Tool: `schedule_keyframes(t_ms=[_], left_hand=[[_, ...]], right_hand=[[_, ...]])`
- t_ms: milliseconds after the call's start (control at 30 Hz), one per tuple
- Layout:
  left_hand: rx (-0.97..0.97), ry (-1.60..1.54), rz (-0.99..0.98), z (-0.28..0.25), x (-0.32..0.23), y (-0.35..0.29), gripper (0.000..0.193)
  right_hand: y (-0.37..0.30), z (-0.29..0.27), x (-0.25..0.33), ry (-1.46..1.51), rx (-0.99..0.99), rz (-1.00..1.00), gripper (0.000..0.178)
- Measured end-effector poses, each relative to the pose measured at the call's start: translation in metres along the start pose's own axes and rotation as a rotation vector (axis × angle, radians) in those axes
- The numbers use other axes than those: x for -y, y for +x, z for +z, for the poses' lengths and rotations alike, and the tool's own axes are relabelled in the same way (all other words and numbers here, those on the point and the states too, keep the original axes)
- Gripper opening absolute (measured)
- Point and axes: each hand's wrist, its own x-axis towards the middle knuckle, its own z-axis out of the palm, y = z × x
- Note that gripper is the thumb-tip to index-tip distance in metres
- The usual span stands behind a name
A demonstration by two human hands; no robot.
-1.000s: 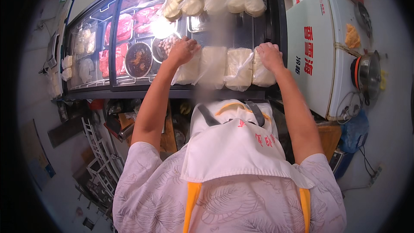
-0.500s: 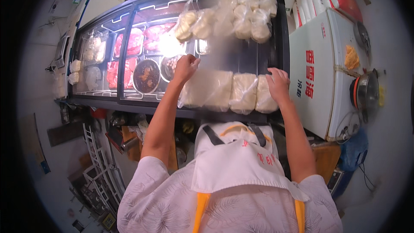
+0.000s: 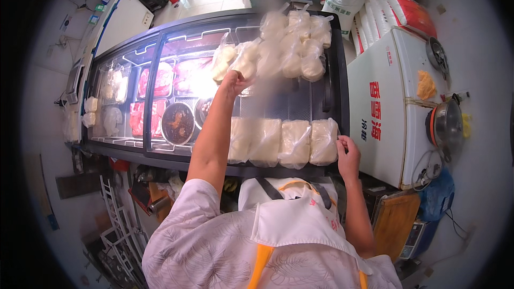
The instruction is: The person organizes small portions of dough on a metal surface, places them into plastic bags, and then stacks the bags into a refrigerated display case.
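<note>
l. hand (image 3: pixel 239 81) at rear bags (image 3: pixel 247 59), fingers bent; can't tell if pinching. r. hand (image 3: pixel 348 154) beside end pack (image 3: pixel 324 142), near case (image 3: pixel 339 83) front edge; fingers curled, grip unclear. risk: thin wrap may tear if snagged; bags poss. topple if knocked.

Bagged pale blocks (image 3: pixel 294 142), front row, bagged rounds (image 3: pixel 292 58) behind
</note>
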Motion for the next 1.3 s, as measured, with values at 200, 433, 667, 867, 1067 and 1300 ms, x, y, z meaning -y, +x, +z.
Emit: schedule_keyframes(t_ms=[200, 433, 667, 867, 1067, 1300], left_hand=[[-0.018, 0.150, 0.104, -0.006, -0.024, 0.023, 0.074], [-0.145, 0.338, 0.197, -0.070, -0.012, 0.022, 0.065], [-0.236, 0.481, 0.250, -0.049, -0.044, 0.022, 0.051], [-0.219, 0.480, 0.284, -0.039, -0.044, 0.026, 0.033], [-0.148, 0.652, 0.704, -0.116, 0.015, -0.037, 0.020], [-0.236, 0.263, 0.545, -0.150, 0.111, -0.312, 0.018]], right_hand=[[-0.017, -0.012, -0.015, 0.004, -0.055, 0.067, 0.021], [-0.013, -0.016, -0.003, 0.024, -0.078, 0.087, 0.021], [-0.011, -0.020, 0.003, -0.013, -0.069, 0.085, 0.021], [-0.015, -0.027, 0.009, -0.048, -0.033, 0.039, 0.022], [-0.020, -0.019, 0.011, 0.023, -0.036, -0.063, 0.026], [-0.027, -0.003, 0.064, 0.081, 0.140, -0.306, 0.031]])
